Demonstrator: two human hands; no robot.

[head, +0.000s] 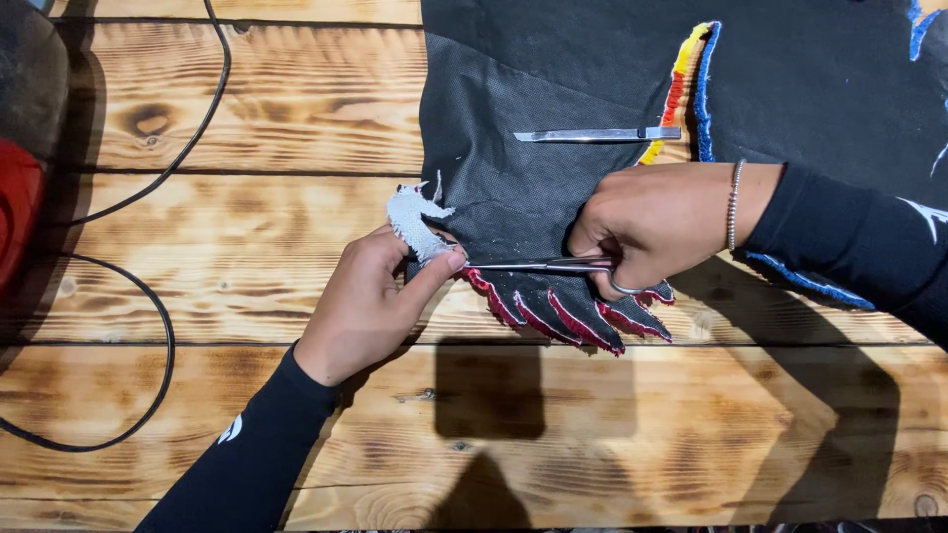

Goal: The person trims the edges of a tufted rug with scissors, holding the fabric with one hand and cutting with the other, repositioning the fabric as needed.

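My right hand (652,222) grips a pair of small metal scissors (538,265), blades pointing left along the edge of a dark fabric piece (513,197) with red embroidered, feather-shaped edging (553,316). My left hand (370,301) pinches the fabric's left edge beside the blade tips, where a frayed white scrap (413,219) sticks up above my thumb. A beaded bracelet (733,202) circles my right wrist. Both arms wear black sleeves.
A slim metal blade tool (597,134) lies on the fabric above my right hand. Yellow, red and blue embroidery (691,89) runs along the cloth further back. A black cable (163,326) loops over the wooden plank table (247,128) at left, near a red object (15,212).
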